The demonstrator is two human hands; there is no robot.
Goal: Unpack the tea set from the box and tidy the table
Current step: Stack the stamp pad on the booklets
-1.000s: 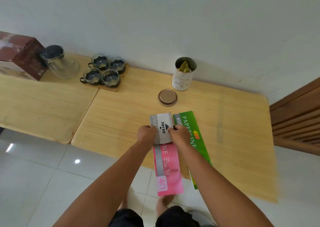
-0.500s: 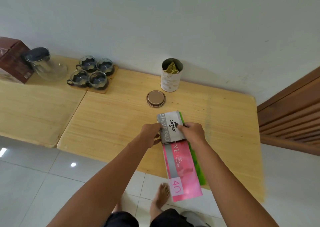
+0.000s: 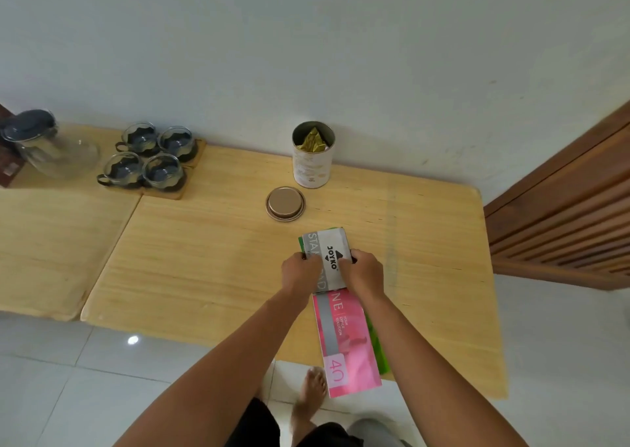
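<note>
My left hand [image 3: 300, 271] and my right hand [image 3: 364, 272] grip the two long sides of a grey stamp pad box [image 3: 332, 252]. That box lies on top of a pink booklet [image 3: 346, 341], which rests on a green pack [image 3: 376, 341] that shows only as thin edges. The stack lies on the wooden table [image 3: 211, 266] and overhangs its front edge. At the back left stand a glass teapot [image 3: 51, 146] with a dark lid and several glass cups [image 3: 150, 156] on wooden coasters.
An open tin [image 3: 313, 155] with a gold pack inside stands near the wall, its round lid [image 3: 285, 203] lying in front of it. A brown box corner shows at the far left edge. A slatted wooden door [image 3: 566, 214] is at the right. My bare foot [image 3: 312, 392] is below the table.
The stamp pad box and pink booklet have been slid right onto the green pack, which is now almost covered. My view has shifted, so the brown box is nearly out of frame.
</note>
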